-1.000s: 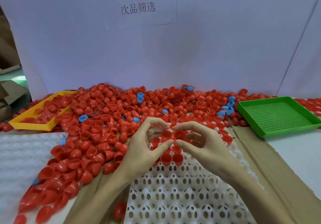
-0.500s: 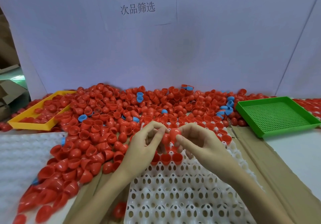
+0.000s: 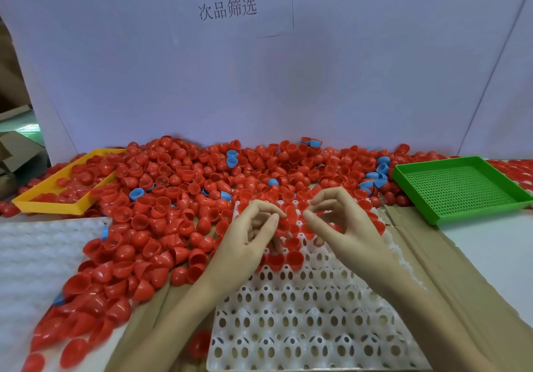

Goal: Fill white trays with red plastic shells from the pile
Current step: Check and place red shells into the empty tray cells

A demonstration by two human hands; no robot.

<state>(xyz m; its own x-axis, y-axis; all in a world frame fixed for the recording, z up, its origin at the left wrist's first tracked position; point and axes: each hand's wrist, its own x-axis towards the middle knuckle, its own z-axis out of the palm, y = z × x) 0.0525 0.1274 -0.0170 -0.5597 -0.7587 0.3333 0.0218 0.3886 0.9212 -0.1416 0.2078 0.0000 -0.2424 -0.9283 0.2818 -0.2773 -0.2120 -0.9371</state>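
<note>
Now, two hands over white tray [image 3: 302, 314] on desk. Left hand [image 3: 248, 239] pinches red shell [image 3: 284, 225] between thumb and fingertips, shell at tip of grip, just above tray's far rows. Right hand [image 3: 343, 221] just beside, thumb and forefinger apart, holding nothing visible. Few shells seated in far pockets; near pockets bare. Pile [image 3: 173, 198] spreads left and behind tray. Green tray [image 3: 461, 190] right, yellow tray [image 3: 46, 205] left.

Your left hand [image 3: 248, 239] is palm-in with the fingers curled and the thumb up near the fingertips. Your right hand [image 3: 343, 224] mirrors it, fingers bent, both forearms angling in from the bottom edge.
</note>
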